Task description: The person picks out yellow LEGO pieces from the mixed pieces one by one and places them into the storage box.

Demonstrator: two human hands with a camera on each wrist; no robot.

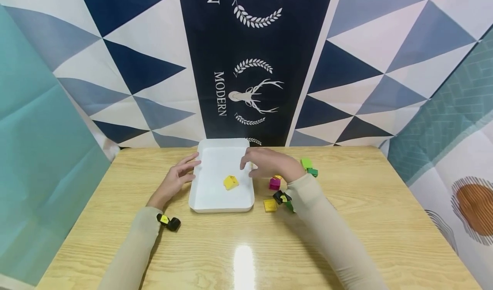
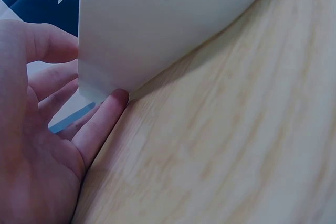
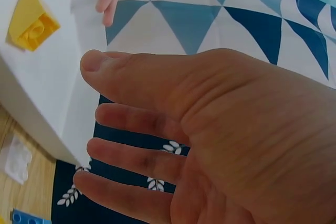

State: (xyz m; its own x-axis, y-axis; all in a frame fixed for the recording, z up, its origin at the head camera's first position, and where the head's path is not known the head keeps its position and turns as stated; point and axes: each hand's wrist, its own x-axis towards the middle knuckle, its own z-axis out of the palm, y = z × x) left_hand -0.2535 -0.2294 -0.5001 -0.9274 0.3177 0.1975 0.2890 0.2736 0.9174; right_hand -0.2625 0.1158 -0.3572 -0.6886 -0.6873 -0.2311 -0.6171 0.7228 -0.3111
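A shallow white tray (image 1: 209, 196) lies on the wooden table, with one yellow toy block (image 1: 230, 182) on its floor. The right wrist view shows the block's (image 3: 31, 20) round hollow underside. My left hand (image 1: 176, 183) is at the tray's left side, fingers spread, fingertips at the rim. In the left wrist view a fingertip of that hand (image 2: 47, 129) touches the lower edge of the tray wall (image 2: 157, 19). Over the right rim hovers my right hand (image 1: 266, 161), its fingers (image 3: 136, 161) loosely extended and nothing between them.
Right of the tray lie a magenta block (image 1: 274, 184), a flat yellow block (image 1: 270, 205), a light green block (image 1: 306, 163) and a darker green one (image 1: 313, 173). A whitish piece (image 3: 16, 160) and a blue block (image 3: 30, 217) show beside the tray. Patterned cloth (image 1: 154, 89) hangs behind the table.
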